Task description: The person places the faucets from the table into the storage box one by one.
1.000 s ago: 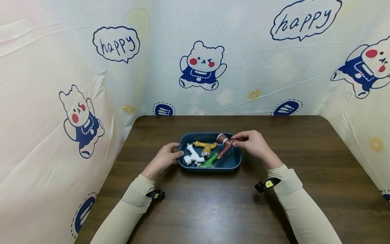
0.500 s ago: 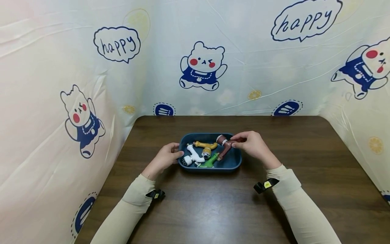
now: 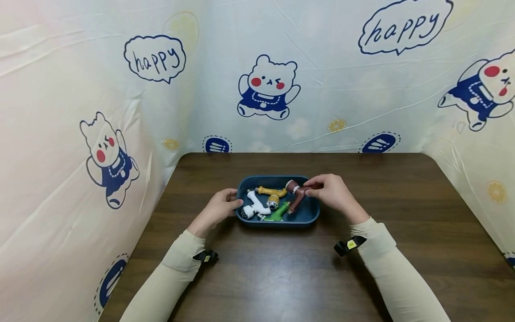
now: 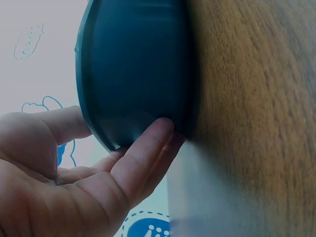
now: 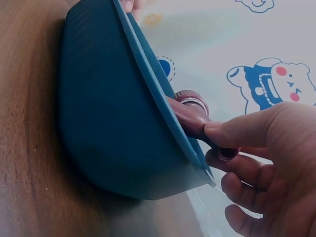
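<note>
A dark blue plastic tub (image 3: pixel 302 216) sits on the table with several plastic water taps in it. My left hand (image 3: pixel 217 208) grips its left end; in the left wrist view the thumb is at the rim and fingertips (image 4: pixel 160 126) lie against the outer wall. At the opposite end, my right hand (image 3: pixel 335 193) pinches a brown tap (image 3: pixel 299 193) by one end between thumb and fingers. This tap (image 5: pixel 190 118) slants over the rim, its far part down inside the tub. Beside it lie a yellow tap (image 3: pixel 272 193), a white tap (image 3: pixel 257 203) and a green tap (image 3: pixel 276 214).
The brown wooden table (image 3: pixel 265 268) extends around the tub. A pale curtain (image 3: pixel 322 98) printed with bears and "happy" bubbles encloses the back and both sides. Each sleeved wrist wears a black camera strap (image 3: pixel 351 245).
The brown tap has sunk slightly lower into the tub, its lower end shifting away from the green tap. My right hand has moved a little down and left with it; the left hand stays put.
</note>
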Action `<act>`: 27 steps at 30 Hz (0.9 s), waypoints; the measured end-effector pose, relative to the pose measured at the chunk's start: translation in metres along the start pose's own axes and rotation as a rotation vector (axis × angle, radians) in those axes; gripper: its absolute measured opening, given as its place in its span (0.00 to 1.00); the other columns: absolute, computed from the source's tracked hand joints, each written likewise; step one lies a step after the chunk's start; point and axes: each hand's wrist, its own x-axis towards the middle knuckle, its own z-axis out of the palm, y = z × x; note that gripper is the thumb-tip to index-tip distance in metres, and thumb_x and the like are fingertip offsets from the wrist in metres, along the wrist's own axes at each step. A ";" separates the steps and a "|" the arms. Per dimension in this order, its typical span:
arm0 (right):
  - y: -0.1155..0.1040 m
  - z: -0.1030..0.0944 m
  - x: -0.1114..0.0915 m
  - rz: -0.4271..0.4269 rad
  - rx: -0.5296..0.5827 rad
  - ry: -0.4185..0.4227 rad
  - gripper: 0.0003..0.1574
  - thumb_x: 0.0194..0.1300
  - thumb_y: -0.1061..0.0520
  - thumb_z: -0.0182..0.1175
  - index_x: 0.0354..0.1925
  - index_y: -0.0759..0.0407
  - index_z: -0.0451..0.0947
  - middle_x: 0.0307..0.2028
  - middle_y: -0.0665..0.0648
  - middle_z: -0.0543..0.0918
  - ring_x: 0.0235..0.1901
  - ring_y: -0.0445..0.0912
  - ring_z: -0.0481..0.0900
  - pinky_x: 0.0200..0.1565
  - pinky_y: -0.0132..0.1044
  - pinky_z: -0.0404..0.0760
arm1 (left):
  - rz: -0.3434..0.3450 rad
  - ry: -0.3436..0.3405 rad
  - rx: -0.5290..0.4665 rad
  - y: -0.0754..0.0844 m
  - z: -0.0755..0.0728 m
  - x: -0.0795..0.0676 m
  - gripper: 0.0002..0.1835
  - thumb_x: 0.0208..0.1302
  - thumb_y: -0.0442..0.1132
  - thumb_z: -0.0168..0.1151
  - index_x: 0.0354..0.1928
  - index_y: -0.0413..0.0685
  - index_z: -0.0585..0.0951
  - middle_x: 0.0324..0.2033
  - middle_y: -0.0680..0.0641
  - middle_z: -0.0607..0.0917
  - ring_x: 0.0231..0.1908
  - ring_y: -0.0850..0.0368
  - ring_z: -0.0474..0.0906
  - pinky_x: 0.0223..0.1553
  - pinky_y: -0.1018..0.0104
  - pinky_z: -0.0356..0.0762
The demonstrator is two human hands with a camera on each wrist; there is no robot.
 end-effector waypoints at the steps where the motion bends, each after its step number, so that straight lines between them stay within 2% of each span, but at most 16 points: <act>1: 0.000 0.001 0.000 -0.002 -0.004 -0.001 0.13 0.66 0.51 0.71 0.48 0.50 0.90 0.42 0.54 0.88 0.41 0.49 0.81 0.42 0.41 0.83 | 0.000 0.000 0.000 0.000 0.000 0.000 0.26 0.75 0.38 0.61 0.70 0.37 0.70 0.56 0.37 0.81 0.51 0.49 0.82 0.48 0.54 0.87; 27: 0.003 0.010 0.005 0.002 -0.093 -0.024 0.09 0.66 0.53 0.70 0.45 0.49 0.89 0.40 0.51 0.88 0.41 0.48 0.80 0.43 0.42 0.82 | -0.009 -0.002 -0.017 -0.001 0.000 0.001 0.26 0.75 0.37 0.61 0.70 0.38 0.70 0.56 0.37 0.81 0.52 0.48 0.82 0.50 0.53 0.86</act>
